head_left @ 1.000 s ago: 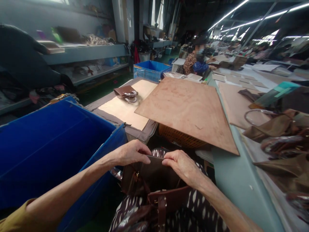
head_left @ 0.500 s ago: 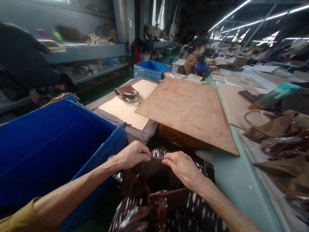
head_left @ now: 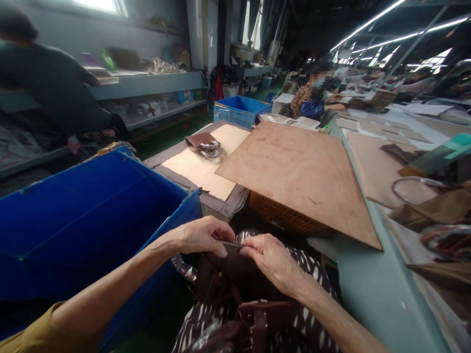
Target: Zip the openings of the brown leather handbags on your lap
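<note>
On my lap, over patterned black-and-white cloth (head_left: 312,267), lies a dark brown handbag (head_left: 241,272). Its mouth gapes toward me, and its handles look wrapped in clear plastic. My left hand (head_left: 206,238) pinches the bag's far top edge between thumb and fingers. Close beside it, my right hand (head_left: 270,255) grips the same edge. The inside of the bag is dark, and its lower part is hidden by shadow and by the near strap.
To my left stands a big blue bin (head_left: 91,211). Ahead, a brown leather piece with wrapped handles (head_left: 204,144) lies on a low table; a wooden board (head_left: 294,171) juts beside it. More bags (head_left: 430,206) lie on the right bench. Two people (head_left: 47,88) (head_left: 311,98) work nearby.
My hands have come closer together along the bag's edge, the left thumb now lower on it. The whole view has shifted slightly, so surroundings appear further right.
</note>
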Available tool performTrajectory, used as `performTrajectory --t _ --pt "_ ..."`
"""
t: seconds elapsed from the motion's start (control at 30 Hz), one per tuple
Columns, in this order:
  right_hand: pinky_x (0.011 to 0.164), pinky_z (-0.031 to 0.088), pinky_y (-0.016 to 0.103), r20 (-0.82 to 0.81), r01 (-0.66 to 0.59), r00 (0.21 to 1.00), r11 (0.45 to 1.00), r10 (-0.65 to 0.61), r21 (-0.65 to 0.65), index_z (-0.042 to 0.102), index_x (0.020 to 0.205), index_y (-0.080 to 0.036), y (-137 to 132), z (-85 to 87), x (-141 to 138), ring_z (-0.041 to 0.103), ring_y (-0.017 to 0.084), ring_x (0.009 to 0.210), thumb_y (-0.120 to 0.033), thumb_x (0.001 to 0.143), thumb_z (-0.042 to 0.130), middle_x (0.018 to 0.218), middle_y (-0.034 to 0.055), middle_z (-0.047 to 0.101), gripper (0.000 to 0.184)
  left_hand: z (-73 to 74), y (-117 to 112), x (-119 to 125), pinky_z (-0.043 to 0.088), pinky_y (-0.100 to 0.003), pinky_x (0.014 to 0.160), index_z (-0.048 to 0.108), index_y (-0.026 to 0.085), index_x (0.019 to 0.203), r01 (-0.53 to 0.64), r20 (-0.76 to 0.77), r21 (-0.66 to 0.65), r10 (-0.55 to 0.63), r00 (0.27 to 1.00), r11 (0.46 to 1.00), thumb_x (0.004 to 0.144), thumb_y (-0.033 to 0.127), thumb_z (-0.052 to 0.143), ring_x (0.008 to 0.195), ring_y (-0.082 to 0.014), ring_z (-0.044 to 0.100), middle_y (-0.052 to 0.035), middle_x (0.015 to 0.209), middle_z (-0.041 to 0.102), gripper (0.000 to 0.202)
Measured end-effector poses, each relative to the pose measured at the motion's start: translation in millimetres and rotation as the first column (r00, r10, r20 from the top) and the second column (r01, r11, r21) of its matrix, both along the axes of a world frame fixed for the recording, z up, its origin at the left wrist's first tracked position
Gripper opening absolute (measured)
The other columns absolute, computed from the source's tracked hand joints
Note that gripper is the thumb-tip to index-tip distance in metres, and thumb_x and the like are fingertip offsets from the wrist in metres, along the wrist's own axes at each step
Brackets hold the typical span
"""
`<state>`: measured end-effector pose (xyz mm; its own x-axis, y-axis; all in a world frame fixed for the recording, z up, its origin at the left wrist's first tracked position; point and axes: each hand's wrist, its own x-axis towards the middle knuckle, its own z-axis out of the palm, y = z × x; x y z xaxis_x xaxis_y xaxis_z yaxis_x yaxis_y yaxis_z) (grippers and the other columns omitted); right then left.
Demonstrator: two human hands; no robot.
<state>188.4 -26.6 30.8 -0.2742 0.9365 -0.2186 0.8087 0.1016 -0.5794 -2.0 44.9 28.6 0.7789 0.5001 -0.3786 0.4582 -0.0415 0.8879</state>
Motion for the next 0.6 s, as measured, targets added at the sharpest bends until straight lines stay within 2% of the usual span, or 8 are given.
performTrajectory --t 0.1,0.2,0.37,0.6 --pt "0.056 0.027 0.021 0.001 0.027 1.000 1.000 -0.027 -0.006 0.061 0.061 -0.019 0 -1.7 1 0.051 0.012 0.061 -0.027 0.083 0.047 0.059 -0.0016 0.059 0.027 2.8 2 -16 0.032 -0.018 0.053 0.064 0.014 0.090 -0.085 -0.031 0.026 0.085 0.996 0.996 0.059 0.020 0.065 0.062 -0.0104 0.046 0.0037 0.067 0.055 0.032" --pt "0.054 0.027 0.022 -0.005 0.039 0.999 0.999 -0.039 -0.025 0.062 0.062 -0.020 1 -3.2 1 0.051 0.012 0.060 -0.027 0.083 0.046 0.059 -0.0013 0.059 0.027 -2.6 -3 -22 0.027 -0.018 0.048 0.065 0.014 0.087 -0.131 -0.075 0.051 0.135 0.988 0.990 0.062 0.026 0.064 0.056 -0.0093 0.041 0.0046 0.059 0.049 0.028" --pt "0.053 0.026 0.022 0.025 0.051 0.998 0.999 -0.051 -0.010 0.063 0.064 -0.020 1 -4.8 -1 0.050 0.013 0.059 -0.029 0.083 0.046 0.059 -0.0010 0.060 0.027 -9.4 -13 -12 0.027 -0.019 0.048 0.066 0.014 0.080 -0.178 -0.087 0.090 0.186 0.979 0.980 0.069 0.032 0.057 0.055 -0.0091 0.039 0.0029 0.061 0.050 0.024" --pt "0.054 0.027 0.022 0.057 0.007 0.998 1.000 -0.007 -0.001 0.066 0.071 -0.022 1 4.3 -7 0.052 0.012 0.061 -0.033 0.084 0.046 0.064 -0.0016 0.062 0.026 -5.5 -18 -3 0.026 -0.019 0.046 0.068 0.015 0.077 -0.203 -0.121 0.141 0.221 0.968 0.969 0.070 0.032 0.053 0.053 -0.0091 0.039 0.0039 0.056 0.050 0.024"
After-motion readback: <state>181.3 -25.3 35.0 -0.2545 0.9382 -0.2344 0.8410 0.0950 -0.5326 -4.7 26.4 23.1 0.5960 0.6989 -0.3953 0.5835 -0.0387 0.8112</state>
